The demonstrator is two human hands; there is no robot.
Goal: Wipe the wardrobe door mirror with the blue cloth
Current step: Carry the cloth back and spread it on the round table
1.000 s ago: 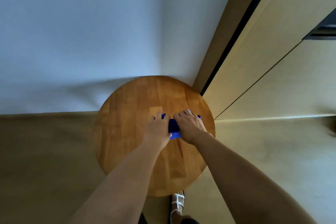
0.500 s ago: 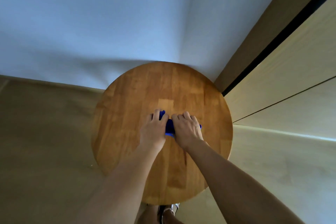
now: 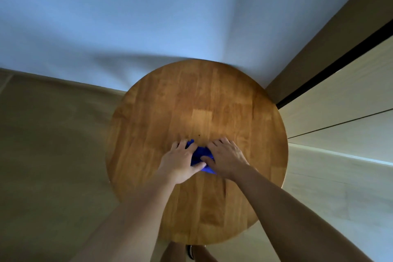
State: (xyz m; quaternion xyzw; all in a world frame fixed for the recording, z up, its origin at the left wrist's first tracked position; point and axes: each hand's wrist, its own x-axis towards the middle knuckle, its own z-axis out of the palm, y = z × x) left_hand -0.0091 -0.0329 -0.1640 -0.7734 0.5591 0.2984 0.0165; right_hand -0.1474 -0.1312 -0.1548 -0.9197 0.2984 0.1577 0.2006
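Blue cloth (image 3: 201, 155) is lying bunched near the middle of the round wooden table (image 3: 161, 112), so wiping isn't begun; no mirror in view. Left hand (image 3: 180, 160) & right hand (image 3: 225, 158) are resting on the cloth, fingers mostly flat, thumbs closing in; firm grip can't be told.

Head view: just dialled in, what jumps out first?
A round wooden table fills the middle, set against a pale wall. Near its centre both hands, left and right, lie on a bright blue cloth that shows between them. Light wardrobe panels run along the right.
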